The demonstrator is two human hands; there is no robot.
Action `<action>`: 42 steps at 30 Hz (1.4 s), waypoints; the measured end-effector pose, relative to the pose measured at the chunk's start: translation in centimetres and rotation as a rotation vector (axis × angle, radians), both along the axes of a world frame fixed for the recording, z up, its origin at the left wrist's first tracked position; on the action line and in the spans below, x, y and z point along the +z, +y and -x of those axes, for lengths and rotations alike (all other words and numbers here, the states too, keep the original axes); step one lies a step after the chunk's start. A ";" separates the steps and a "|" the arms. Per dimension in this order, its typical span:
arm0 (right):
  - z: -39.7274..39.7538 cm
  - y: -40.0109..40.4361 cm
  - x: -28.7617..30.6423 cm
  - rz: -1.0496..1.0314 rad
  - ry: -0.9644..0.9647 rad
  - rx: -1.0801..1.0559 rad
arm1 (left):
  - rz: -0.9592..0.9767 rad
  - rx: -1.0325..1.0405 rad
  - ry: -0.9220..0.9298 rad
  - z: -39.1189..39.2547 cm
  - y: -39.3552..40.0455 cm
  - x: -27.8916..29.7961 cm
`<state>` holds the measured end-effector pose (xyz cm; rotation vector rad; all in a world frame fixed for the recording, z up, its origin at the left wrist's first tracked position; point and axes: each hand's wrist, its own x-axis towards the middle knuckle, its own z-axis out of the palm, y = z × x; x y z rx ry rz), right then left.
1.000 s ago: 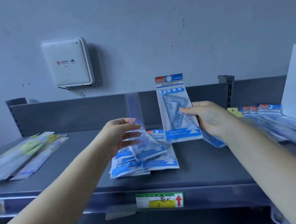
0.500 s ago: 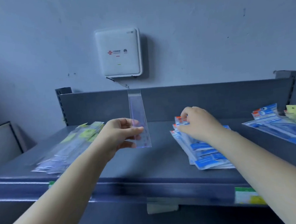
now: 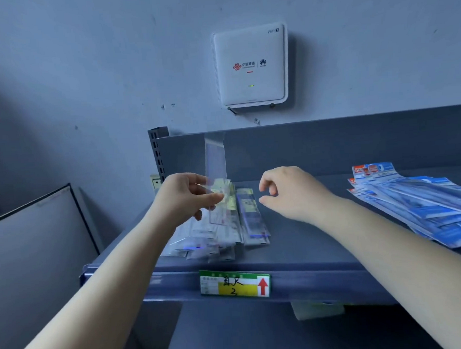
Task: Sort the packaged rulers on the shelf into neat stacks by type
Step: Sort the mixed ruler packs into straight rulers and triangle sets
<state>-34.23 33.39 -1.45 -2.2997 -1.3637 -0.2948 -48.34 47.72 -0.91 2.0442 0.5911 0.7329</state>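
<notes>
Clear ruler (image 3: 214, 159) — pinched upright by left hand (image 3: 184, 200); right hand (image 3: 283, 191) loosely curled, empty — lay squarely on the pile (image 3: 221, 233).

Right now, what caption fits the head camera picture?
Left hand holds a clear ruler pack above the clear stack; right hand empty.

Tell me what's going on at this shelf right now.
A person is sorting packaged rulers on a grey shelf. The left hand pinches a clear straight-ruler packet, holding it upright above the pile of clear ruler packets at the shelf's left end. The right hand hovers beside it, fingers curled and holding nothing. A fanned pile of blue packets lies to the right, apart from the clear ones.
</notes>
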 end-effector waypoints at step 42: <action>-24.7 -37.8 -0.4 0.122 -0.412 -0.343 | -1.160 -0.083 0.237 -31.2 -38.6 -1.8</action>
